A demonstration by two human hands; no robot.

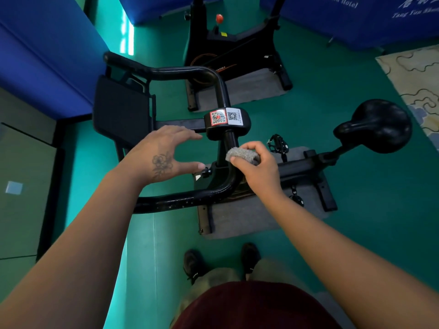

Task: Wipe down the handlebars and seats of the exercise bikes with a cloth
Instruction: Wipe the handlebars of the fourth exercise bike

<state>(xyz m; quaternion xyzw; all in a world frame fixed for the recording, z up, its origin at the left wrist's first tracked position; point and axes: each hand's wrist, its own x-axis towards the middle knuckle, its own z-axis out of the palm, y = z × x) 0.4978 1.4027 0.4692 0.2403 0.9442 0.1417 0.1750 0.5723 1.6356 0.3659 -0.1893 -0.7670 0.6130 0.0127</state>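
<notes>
Lower centre of frame: dark shoes (221, 262) on green floor. Mid-frame: right hand (257, 168) gripping grey cloth (242, 156) against black handlebars (221, 186); left hand (164, 155) spread wide, empty, just beside. Right: black seat (377, 125). Top centre: second bike (228, 51) standing on grey mat.

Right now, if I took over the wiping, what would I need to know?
Right hand grips the fuzzy grey cloth around the near bike's curved black handlebar, by its centre post.
Left hand is open, hovering beside the post, holding nothing.
The rounded black seat is off to the right, untouched at this moment.
I cannot tell how much is already wiped.
Left: the rest of this handlebar, the seat, then the second black bike behind.
</notes>
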